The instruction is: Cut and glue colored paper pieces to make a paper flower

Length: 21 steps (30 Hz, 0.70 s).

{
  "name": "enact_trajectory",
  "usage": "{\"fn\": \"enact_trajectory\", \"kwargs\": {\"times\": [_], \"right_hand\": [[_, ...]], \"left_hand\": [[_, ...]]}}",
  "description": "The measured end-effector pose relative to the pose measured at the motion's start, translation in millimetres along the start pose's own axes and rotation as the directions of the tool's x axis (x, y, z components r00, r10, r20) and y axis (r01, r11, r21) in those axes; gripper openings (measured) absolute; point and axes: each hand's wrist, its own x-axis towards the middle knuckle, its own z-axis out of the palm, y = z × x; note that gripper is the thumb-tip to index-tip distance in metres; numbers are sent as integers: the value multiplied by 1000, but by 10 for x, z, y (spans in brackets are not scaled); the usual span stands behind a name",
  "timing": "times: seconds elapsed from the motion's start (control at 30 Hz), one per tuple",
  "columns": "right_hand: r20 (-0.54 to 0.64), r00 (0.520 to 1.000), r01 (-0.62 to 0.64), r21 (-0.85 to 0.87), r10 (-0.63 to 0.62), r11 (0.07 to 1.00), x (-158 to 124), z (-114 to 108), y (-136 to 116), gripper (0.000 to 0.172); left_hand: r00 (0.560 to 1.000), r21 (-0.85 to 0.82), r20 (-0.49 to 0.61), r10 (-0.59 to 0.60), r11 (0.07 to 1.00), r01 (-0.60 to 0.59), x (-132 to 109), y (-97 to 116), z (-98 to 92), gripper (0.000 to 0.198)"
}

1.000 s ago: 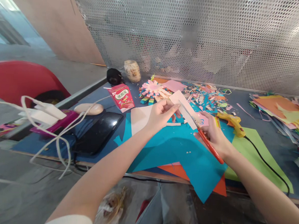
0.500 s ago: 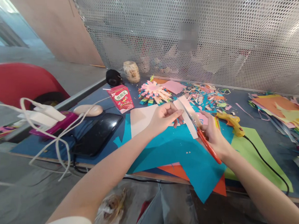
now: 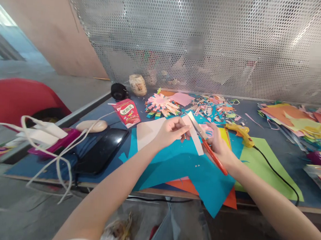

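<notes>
Between the thumb and fingers of my left hand (image 3: 173,132) is a pale pink paper strip (image 3: 195,142), slanting down to the right. My right hand (image 3: 221,147) is closed round the red handles of a pair of scissors (image 3: 211,157). The scissor blades point up and left, along the strip's right side. Under both hands lies a large blue paper sheet (image 3: 174,164), with a pale pink sheet (image 3: 147,132) on its left part. Just beyond my left hand sits a layered, fringed paper flower (image 3: 161,105) in pink, blue and green.
A yellow glue gun (image 3: 241,133) lies on the right by a light green sheet (image 3: 269,166). Paper scraps (image 3: 215,107) are heaped at the back. On the left are a red drink carton (image 3: 127,113), a black phone (image 3: 101,150), a mouse (image 3: 91,126) and a purple power strip (image 3: 53,142).
The scissor blades have come off the strip's middle to its right side, and the piece held in my left hand looks narrower. The camera view has shifted slightly.
</notes>
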Motion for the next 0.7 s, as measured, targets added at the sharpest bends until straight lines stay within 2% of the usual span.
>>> {"fn": "enact_trajectory", "kwargs": {"times": [0.07,0.13,0.17,0.27,0.33,0.37,0.43,0.53,0.6,0.7], "right_hand": [[-1,1000,-13,42,13,999,13,14,15,70],[19,999,-28,104,26,994,22,17,23,69],[33,999,-45,135,41,990,24,11,19,69],[88,987,-152,235,135,960,24,-31,-12,73],[92,976,-215,281,197,935,31,-71,-18,76],[74,977,-215,287,202,934,40,-92,-5,75],[-17,989,-140,235,148,962,71,-129,56,73],[-127,992,-16,48,22,999,130,-163,196,72],[-132,991,-11,-56,4,998,156,-166,267,73],[-137,990,-60,-182,36,981,162,-146,287,74]], "left_hand": [[992,88,108,-57,995,48,13,85,-109,36],[925,291,312,-215,949,122,26,174,-278,31],[907,376,328,-265,917,132,31,206,-377,27],[949,609,182,-258,787,97,38,210,-682,19],[935,781,95,-341,608,142,42,147,-849,15],[936,849,36,-351,504,156,47,109,-915,12],[949,896,-48,-313,406,179,67,42,-1007,8],[964,926,-109,-242,328,187,112,-16,-1038,6],[975,939,-128,-183,293,178,130,-51,-979,14],[986,951,-134,-96,268,156,117,-152,-797,28]]}}
